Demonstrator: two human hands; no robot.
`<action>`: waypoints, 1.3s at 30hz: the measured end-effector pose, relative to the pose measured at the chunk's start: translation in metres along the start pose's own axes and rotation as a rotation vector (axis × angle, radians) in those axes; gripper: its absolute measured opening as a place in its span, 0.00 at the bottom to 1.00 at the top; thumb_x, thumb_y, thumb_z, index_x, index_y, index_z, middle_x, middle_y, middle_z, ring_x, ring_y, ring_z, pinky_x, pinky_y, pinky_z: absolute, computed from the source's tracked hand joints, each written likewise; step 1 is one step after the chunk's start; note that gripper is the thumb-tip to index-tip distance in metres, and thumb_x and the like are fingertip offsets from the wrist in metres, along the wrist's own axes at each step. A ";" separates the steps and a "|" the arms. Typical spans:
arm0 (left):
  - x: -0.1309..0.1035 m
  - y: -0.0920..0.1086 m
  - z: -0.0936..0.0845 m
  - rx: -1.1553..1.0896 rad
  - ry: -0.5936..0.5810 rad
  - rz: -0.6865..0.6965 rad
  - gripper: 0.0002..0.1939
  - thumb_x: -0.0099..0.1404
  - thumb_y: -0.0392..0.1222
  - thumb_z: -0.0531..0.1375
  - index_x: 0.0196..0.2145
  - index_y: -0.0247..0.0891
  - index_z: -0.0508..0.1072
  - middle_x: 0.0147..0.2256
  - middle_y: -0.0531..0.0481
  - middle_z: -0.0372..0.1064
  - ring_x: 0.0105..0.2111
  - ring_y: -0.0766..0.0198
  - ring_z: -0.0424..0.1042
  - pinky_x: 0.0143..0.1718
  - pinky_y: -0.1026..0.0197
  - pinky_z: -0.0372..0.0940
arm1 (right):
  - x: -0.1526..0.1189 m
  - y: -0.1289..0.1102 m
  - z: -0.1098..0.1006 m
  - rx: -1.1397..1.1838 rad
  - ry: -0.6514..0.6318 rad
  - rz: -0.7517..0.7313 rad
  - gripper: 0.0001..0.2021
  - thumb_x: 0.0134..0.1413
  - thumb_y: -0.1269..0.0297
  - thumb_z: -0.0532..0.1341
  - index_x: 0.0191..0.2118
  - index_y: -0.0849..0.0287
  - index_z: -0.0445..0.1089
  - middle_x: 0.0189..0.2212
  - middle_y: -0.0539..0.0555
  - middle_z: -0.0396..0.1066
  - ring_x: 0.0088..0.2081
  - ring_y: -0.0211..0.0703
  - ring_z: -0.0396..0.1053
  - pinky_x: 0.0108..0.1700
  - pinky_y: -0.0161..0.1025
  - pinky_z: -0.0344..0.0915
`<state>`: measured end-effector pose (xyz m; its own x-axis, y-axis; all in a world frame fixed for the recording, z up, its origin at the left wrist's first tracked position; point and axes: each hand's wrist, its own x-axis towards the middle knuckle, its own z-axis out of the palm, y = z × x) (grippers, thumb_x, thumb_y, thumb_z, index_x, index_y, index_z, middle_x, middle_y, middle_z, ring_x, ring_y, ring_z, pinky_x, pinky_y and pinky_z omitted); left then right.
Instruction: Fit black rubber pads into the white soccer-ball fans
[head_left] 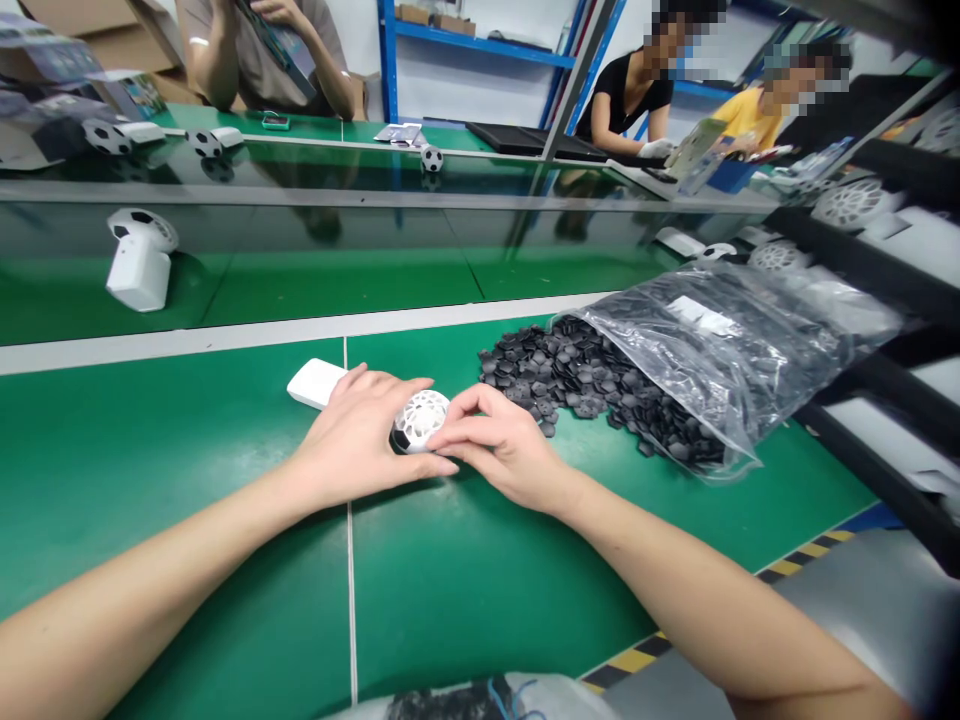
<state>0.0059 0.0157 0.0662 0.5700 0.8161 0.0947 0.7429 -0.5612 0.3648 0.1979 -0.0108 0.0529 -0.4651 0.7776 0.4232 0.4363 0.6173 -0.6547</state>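
Observation:
A white ball with openwork cut-outs [422, 415], black at its lower left, sits on the green table between my hands. My left hand [360, 425] is wrapped round its left side, thumb in front and fingers behind. A white block-shaped part [315, 383] sticks out beyond the left hand; whether it joins the ball is hidden. My right hand [506, 440] pinches at the ball's right side, and what its fingertips hold, if anything, cannot be seen. Right of the hands lies a heap of small flat black pieces [555, 365], spilling from a clear plastic bag [735, 330].
Beyond a white rail runs a green belt carrying a white unit with a football-patterned top [142, 265]. More football-like balls [431, 158] stand on the far side. Black racks [885, 420] with white parts rise at the right. Several people work across the line.

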 end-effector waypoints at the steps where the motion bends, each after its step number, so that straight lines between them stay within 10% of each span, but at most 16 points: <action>1: 0.000 0.001 0.000 -0.003 0.002 -0.002 0.41 0.47 0.67 0.57 0.52 0.38 0.63 0.46 0.44 0.67 0.48 0.51 0.62 0.57 0.41 0.44 | 0.000 0.000 0.002 0.024 0.012 0.019 0.06 0.53 0.68 0.59 0.34 0.53 0.73 0.34 0.52 0.65 0.40 0.40 0.65 0.45 0.42 0.63; 11: 0.000 0.007 0.002 -0.038 0.037 -0.027 0.30 0.52 0.61 0.56 0.47 0.39 0.66 0.42 0.46 0.69 0.46 0.51 0.64 0.56 0.40 0.43 | 0.003 0.010 0.009 0.359 -0.041 0.282 0.26 0.46 0.64 0.64 0.52 0.54 0.57 0.51 0.55 0.62 0.52 0.44 0.62 0.52 0.45 0.62; 26: 0.001 0.003 0.003 -0.095 0.073 0.107 0.25 0.53 0.56 0.58 0.45 0.39 0.67 0.38 0.48 0.69 0.40 0.54 0.65 0.48 0.48 0.56 | 0.004 0.005 0.011 0.315 -0.007 0.356 0.16 0.50 0.61 0.61 0.45 0.57 0.60 0.42 0.53 0.68 0.41 0.40 0.67 0.37 0.37 0.64; 33: 0.001 -0.003 -0.002 -0.089 -0.072 0.168 0.32 0.51 0.61 0.59 0.49 0.41 0.64 0.47 0.44 0.66 0.53 0.49 0.57 0.59 0.39 0.35 | 0.010 0.038 -0.024 -0.486 0.188 0.265 0.04 0.51 0.65 0.60 0.28 0.57 0.71 0.31 0.55 0.65 0.37 0.46 0.61 0.41 0.46 0.61; 39: -0.006 0.006 -0.002 -0.183 -0.101 -0.036 0.28 0.57 0.52 0.56 0.53 0.41 0.59 0.56 0.44 0.56 0.61 0.46 0.38 0.57 0.38 0.44 | 0.009 0.047 -0.023 -0.598 0.078 0.379 0.04 0.47 0.64 0.64 0.31 0.56 0.73 0.32 0.57 0.65 0.37 0.49 0.60 0.38 0.46 0.62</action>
<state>0.0057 0.0077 0.0694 0.5834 0.8121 -0.0116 0.6926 -0.4900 0.5293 0.2322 0.0277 0.0407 -0.1511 0.9443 0.2925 0.9154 0.2453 -0.3190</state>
